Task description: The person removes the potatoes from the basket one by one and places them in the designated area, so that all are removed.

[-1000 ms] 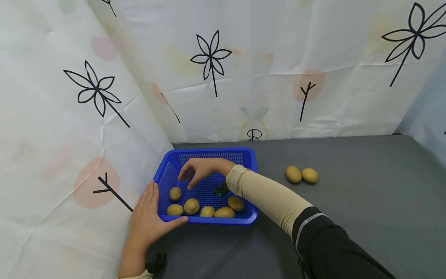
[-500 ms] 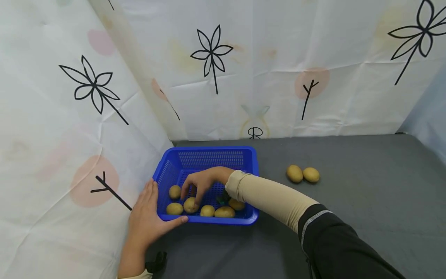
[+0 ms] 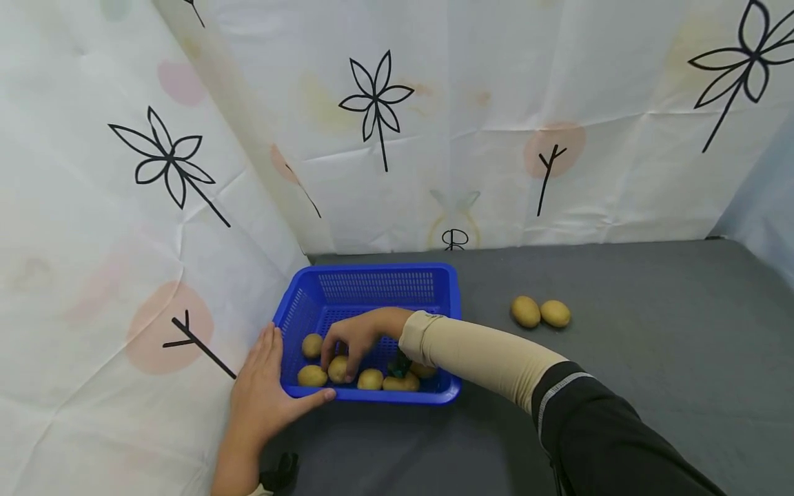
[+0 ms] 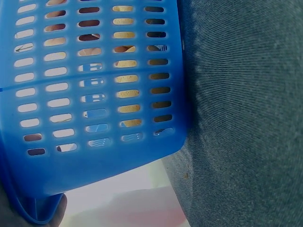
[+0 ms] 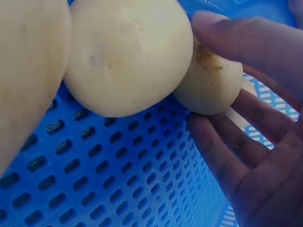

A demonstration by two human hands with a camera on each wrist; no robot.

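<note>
A blue plastic basket (image 3: 372,269) with slotted walls holds several yellow potatoes near its front side. Inside it, my right hand (image 3: 358,336) grips one potato (image 3: 338,370) at the front left, thumb on one side and fingers on the other. The right wrist view shows that potato (image 5: 210,87) between thumb and fingers, beside a larger potato (image 5: 128,56). My left hand (image 3: 263,393) rests at the basket's front left corner, fingers straight along the left wall and thumb along the front rim. The left wrist view mostly shows the basket's wall (image 4: 109,165).
Two potatoes (image 3: 525,312) lie side by side on the grey tabletop (image 3: 651,344), right of the basket. A white patterned cloth (image 3: 260,83) stands behind and at the left, close to the basket and left hand.
My right hand has come down and toward the front of the basket, from hovering above the potatoes to gripping one. The left hand has stayed on the corner.
</note>
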